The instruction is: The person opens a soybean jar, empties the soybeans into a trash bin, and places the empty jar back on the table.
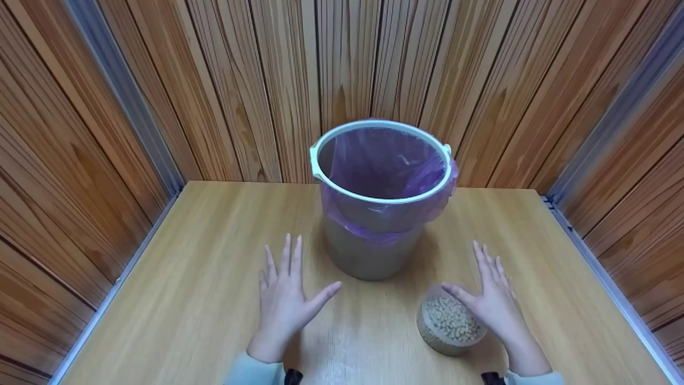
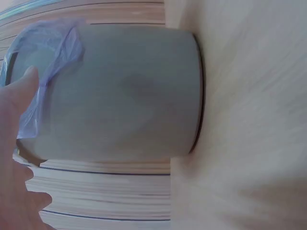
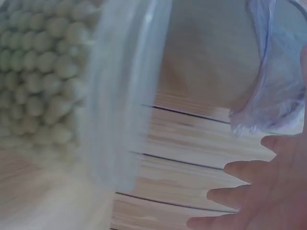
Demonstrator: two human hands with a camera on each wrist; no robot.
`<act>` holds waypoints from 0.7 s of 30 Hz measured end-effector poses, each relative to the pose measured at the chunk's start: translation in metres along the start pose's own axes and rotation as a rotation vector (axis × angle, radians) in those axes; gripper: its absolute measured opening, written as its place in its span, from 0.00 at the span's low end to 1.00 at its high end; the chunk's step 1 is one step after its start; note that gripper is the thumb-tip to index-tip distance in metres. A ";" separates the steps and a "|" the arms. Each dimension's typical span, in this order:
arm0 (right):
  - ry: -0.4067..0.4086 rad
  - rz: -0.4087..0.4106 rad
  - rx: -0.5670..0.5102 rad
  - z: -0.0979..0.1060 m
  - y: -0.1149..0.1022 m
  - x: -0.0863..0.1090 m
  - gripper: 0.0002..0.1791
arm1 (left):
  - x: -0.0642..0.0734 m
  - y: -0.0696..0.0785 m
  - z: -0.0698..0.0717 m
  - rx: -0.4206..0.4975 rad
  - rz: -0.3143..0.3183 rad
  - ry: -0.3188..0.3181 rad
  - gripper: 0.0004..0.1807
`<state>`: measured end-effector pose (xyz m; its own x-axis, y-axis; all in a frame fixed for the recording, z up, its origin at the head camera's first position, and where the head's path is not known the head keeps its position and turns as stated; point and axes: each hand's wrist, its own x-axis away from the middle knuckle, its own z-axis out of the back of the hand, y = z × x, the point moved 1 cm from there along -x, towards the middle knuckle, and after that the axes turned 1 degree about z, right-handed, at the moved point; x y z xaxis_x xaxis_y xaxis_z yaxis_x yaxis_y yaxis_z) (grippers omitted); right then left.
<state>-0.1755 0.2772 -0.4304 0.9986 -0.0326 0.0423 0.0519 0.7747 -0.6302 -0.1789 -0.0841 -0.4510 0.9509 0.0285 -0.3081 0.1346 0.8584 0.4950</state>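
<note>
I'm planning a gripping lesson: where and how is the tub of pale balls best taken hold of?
Probably hold the round tub around its side wall, coming from the right: it stands upright, and the bin stands behind, to the left.

Wood-grain panelling closes in three sides: a back wall, a left wall and a right wall, all lined with dark grooves. Greyish metal posts stand in both rear corners, and pale metal strips edge the table left and right. The tabletop is lighter wood (its grain much fainter than the walls'), with soft shadows on it; the left wrist view blurs its surface.
</note>
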 end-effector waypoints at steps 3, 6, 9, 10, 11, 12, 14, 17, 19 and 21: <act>-0.022 -0.058 -0.079 0.000 0.009 0.003 0.62 | 0.005 0.003 -0.009 0.075 -0.008 0.017 0.61; -0.017 -0.075 -0.148 -0.002 0.019 0.007 0.60 | 0.013 0.006 -0.020 0.162 -0.007 0.022 0.61; 0.008 -0.061 -0.208 -0.008 0.029 0.011 0.57 | 0.021 0.007 -0.031 0.244 0.002 0.008 0.60; 0.020 -0.050 -0.223 -0.010 0.032 0.013 0.57 | 0.024 0.008 -0.034 0.269 0.006 0.004 0.59; 0.030 -0.039 -0.236 -0.012 0.035 0.014 0.56 | 0.026 0.009 -0.038 0.290 0.011 0.000 0.59; 0.031 -0.039 -0.248 -0.014 0.038 0.015 0.56 | 0.029 0.009 -0.041 0.307 0.014 -0.008 0.59; 0.029 -0.046 -0.272 -0.018 0.043 0.017 0.55 | 0.032 0.011 -0.046 0.339 0.026 -0.027 0.58; 0.010 -0.068 -0.304 -0.024 0.049 0.018 0.54 | 0.038 0.015 -0.051 0.389 0.058 -0.068 0.58; 0.009 -0.067 -0.328 -0.028 0.052 0.019 0.53 | 0.041 0.018 -0.055 0.423 0.081 -0.098 0.57; 0.014 -0.054 -0.352 -0.031 0.056 0.021 0.52 | 0.045 0.021 -0.058 0.454 0.095 -0.119 0.57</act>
<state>-0.1514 0.2997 -0.4889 0.9942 -0.0779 0.0739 0.1033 0.5069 -0.8558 -0.1492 -0.0347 -0.5020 0.9866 0.0146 -0.1623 0.1284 0.5439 0.8293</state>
